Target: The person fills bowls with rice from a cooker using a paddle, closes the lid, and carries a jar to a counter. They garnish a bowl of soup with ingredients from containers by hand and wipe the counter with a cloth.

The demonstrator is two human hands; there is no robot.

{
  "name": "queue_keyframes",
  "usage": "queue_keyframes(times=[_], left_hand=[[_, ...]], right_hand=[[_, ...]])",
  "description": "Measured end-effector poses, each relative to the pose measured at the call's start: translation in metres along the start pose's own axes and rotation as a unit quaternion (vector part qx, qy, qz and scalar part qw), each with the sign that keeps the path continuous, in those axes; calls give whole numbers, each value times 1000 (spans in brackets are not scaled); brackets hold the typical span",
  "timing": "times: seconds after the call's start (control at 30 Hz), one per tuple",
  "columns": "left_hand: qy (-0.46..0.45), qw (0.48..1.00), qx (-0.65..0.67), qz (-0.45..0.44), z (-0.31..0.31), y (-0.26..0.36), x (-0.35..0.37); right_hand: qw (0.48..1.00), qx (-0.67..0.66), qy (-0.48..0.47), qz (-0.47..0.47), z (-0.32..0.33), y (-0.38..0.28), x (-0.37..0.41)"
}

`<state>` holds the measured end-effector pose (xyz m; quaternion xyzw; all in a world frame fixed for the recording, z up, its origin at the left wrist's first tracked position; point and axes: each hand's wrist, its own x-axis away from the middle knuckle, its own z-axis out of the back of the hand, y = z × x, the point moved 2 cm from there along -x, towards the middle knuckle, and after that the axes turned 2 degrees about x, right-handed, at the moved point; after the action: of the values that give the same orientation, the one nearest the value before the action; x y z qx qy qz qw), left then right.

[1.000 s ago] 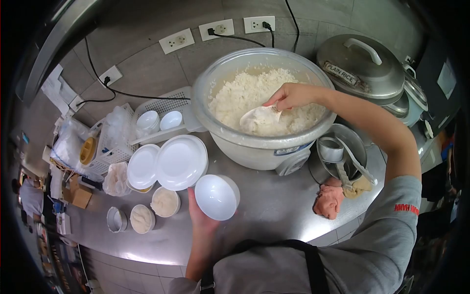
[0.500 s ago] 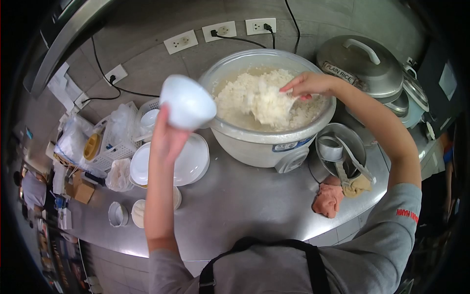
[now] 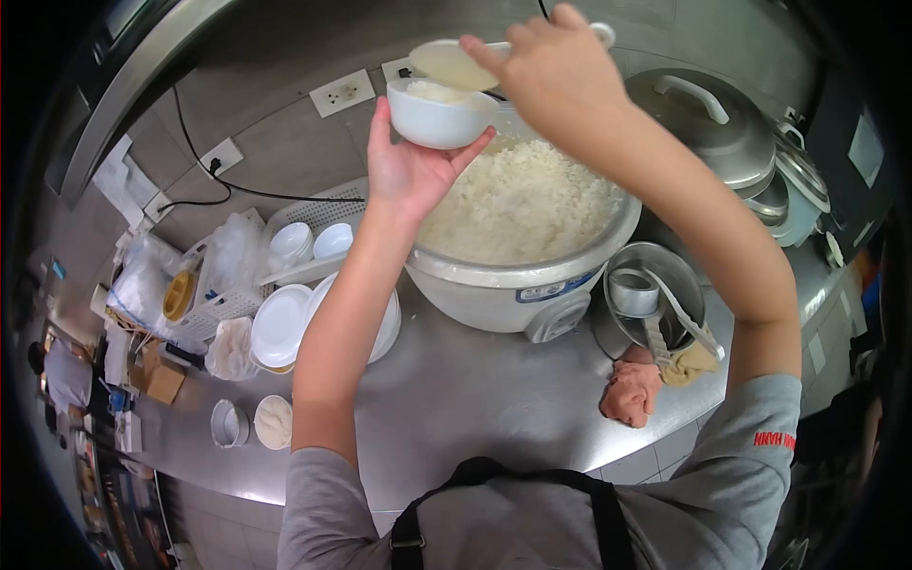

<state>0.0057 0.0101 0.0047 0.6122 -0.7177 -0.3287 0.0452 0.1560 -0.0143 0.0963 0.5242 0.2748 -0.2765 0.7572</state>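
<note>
A white bowl (image 3: 439, 122) with rice in it rests on my left hand (image 3: 410, 174), the fingers curved under and around its sides. My right hand (image 3: 560, 71) grips a pale, flat rice paddle (image 3: 454, 66), whose blade is over the bowl's opening. Below both hands, a large round tub (image 3: 475, 275) holds a lot of white rice (image 3: 527, 204).
Lidded pots (image 3: 708, 128) stand at the right, near a metal pot (image 3: 655, 256) with utensils and a pink cloth (image 3: 632, 391). Left are baskets (image 3: 223, 309), white plates (image 3: 280, 328), small cups (image 3: 274, 423) and wall outlets (image 3: 342, 93). A person (image 3: 68, 370) is far left.
My left hand has moved right and up, turning the bowl upright. My right hand has risen out of the tub with the paddle, to the bowl. Rice now shows in the bowl.
</note>
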Motion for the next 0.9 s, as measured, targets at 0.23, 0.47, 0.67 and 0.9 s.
queue_keyframes(times=[0.23, 0.47, 0.67, 0.9], left_hand=[[-5, 999, -11, 47, 12, 20, 20], [71, 994, -66, -40, 33, 55, 88], [176, 978, 44, -99, 41, 27, 178], [155, 982, 45, -96, 78, 23, 234]], right_hand=[[977, -209, -1, 29, 15, 5, -2], [928, -186, -317, -58, -105, 1, 31], [847, -242, -469, -60, -195, -63, 70], [801, -424, -412, -94, -221, -88, 66]])
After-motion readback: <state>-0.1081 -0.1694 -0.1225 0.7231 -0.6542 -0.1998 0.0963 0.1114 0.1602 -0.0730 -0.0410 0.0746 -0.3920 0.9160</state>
